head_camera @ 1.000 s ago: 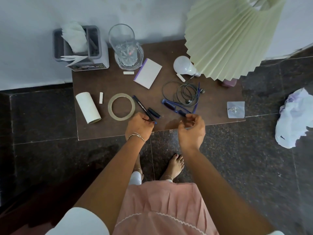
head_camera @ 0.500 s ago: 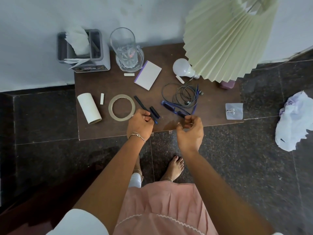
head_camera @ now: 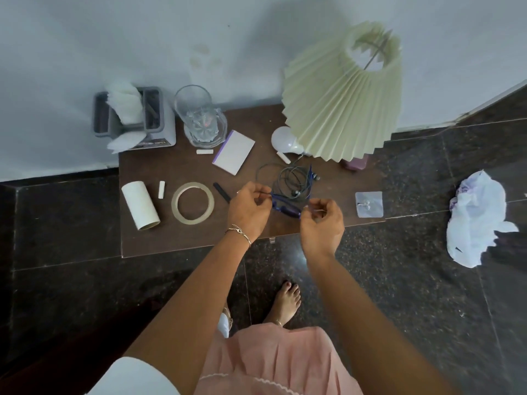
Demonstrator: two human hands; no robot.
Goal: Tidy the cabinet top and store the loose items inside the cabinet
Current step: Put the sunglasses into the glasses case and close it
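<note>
The brown cabinet top carries loose items. My left hand and my right hand each pinch one end of a blue neckband earphone near the front edge. Its dark cable coil lies just behind the hands. A black pen piece lies left of my left hand. Further left are a tape ring, a cardboard tube and a short white stick. A notepad and a white bulb sit toward the back.
A pleated lamp shade overhangs the back right. A glass vase and a grey organiser with tissues stand against the wall. A clear adhesive hook lies at the right edge. A crumpled white bag lies on the dark floor.
My left hand left the pens and moved right to the earphone. Both hands now grip the blue neckband, slightly farther in over the top.
</note>
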